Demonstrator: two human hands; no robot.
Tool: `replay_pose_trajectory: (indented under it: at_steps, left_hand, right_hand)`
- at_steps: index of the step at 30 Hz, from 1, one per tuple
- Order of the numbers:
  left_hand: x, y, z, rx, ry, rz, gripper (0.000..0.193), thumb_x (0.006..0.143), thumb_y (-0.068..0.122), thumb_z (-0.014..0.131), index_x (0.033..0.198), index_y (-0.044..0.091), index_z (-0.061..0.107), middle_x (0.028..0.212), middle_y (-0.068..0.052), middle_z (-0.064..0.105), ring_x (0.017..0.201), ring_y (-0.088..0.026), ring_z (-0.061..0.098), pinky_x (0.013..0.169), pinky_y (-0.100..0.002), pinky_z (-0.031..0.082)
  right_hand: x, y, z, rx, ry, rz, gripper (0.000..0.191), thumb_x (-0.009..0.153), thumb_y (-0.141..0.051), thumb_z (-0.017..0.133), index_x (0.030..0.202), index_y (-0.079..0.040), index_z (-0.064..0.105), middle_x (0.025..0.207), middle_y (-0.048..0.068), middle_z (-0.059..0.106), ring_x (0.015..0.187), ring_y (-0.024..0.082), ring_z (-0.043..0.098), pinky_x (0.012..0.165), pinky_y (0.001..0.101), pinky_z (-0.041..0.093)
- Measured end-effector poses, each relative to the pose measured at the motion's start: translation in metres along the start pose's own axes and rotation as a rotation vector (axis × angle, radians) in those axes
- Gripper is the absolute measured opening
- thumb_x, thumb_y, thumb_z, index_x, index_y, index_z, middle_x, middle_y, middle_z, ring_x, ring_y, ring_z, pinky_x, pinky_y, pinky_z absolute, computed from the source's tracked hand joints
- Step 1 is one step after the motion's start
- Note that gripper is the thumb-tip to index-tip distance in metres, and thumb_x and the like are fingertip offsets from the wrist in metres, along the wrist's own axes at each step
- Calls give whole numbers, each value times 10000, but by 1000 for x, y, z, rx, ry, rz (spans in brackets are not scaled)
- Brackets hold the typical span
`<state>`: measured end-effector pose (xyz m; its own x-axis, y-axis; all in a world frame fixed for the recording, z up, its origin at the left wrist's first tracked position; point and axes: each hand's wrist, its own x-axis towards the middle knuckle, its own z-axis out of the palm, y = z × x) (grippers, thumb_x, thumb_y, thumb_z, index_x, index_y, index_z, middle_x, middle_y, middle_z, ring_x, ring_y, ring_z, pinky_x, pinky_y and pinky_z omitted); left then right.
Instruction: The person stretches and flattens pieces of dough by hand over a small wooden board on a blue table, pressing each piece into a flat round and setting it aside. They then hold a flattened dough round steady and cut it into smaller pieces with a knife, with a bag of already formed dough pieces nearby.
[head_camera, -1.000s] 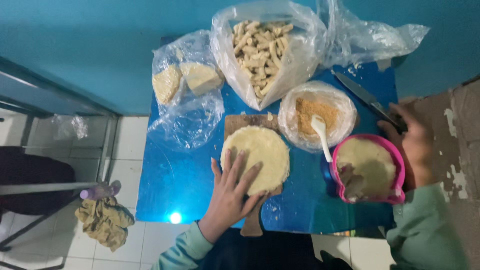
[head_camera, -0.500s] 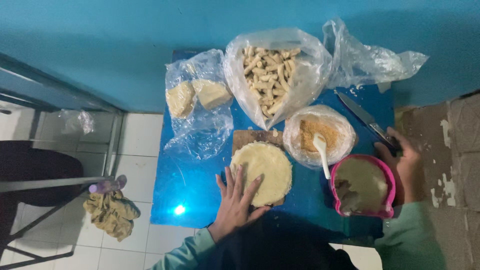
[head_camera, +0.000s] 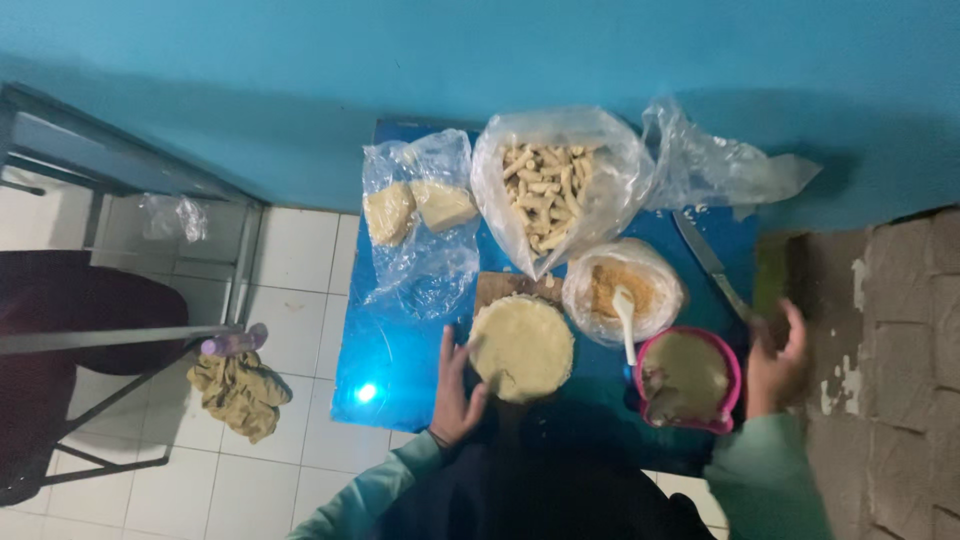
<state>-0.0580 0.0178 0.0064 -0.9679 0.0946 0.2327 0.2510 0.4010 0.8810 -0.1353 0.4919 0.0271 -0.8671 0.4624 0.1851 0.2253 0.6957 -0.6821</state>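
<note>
A flat round of pale dough (head_camera: 522, 346) lies on a wooden board (head_camera: 500, 287) on the small blue table (head_camera: 385, 365). My left hand (head_camera: 455, 392) rests open against the dough's left edge, fingers spread. My right hand (head_camera: 775, 362) is at the table's right edge, curled around the handle end of a knife (head_camera: 707, 262) whose blade points away from me. Just left of that hand stands a pink bowl (head_camera: 723, 410) of beige batter.
A bag of finger-shaped pieces (head_camera: 548, 190), a bag with two pale blocks (head_camera: 418, 208), an empty plastic bag (head_camera: 715, 165) and a covered bowl of brown crumbs with a white spoon (head_camera: 624, 312) crowd the table. A rag (head_camera: 240, 390) lies on the tiled floor by a metal frame (head_camera: 120, 335).
The view has shifted. My left hand slid from on top of the dough to its left edge. My right hand stayed at the knife handle by the pink bowl.
</note>
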Motion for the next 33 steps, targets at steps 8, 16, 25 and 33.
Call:
replay_pose_trajectory:
  at_steps: [8, 16, 25, 33]
  left_hand:
    - [18, -34, -51, 375, -348, 244, 696, 884, 262, 750, 1497, 115, 454, 1628, -265, 267, 1526, -491, 227, 1205, -625, 257]
    - [28, -20, -53, 488, -452, 259, 798, 863, 354, 743, 1519, 95, 369, 1610, -276, 260, 1505, -486, 211, 1187, -642, 206]
    - [31, -16, -54, 466, -470, 178, 851, 840, 336, 742, 1527, 20, 350, 1611, -277, 275, 1521, -495, 198, 1206, -629, 209]
    - [37, 9, -60, 453, -371, 256, 813, 875, 362, 733, 1534, 39, 386, 1616, -279, 293, 1524, -503, 214, 1219, -629, 227]
  right_hand:
    - [-26, -18, -10, -39, -25, 121, 570, 1064, -460, 522, 1536, -144, 484, 1396, 260, 602, 1270, 450, 577, 1023, 518, 462]
    - [-49, -48, -15, -359, -150, 347, 573, 1079, -573, 345, 1373, -173, 631, 1088, 333, 681, 1004, 567, 608, 841, 637, 467]
    - [-45, -42, -15, -249, -63, 199, 541, 1126, -473, 409, 1121, -7, 682, 1090, 332, 659, 1035, 554, 613, 885, 596, 482]
    - [-43, -72, -18, -155, 53, 195, 580, 1116, -497, 403, 1299, -24, 683, 1245, 309, 652, 1141, 508, 599, 974, 538, 456]
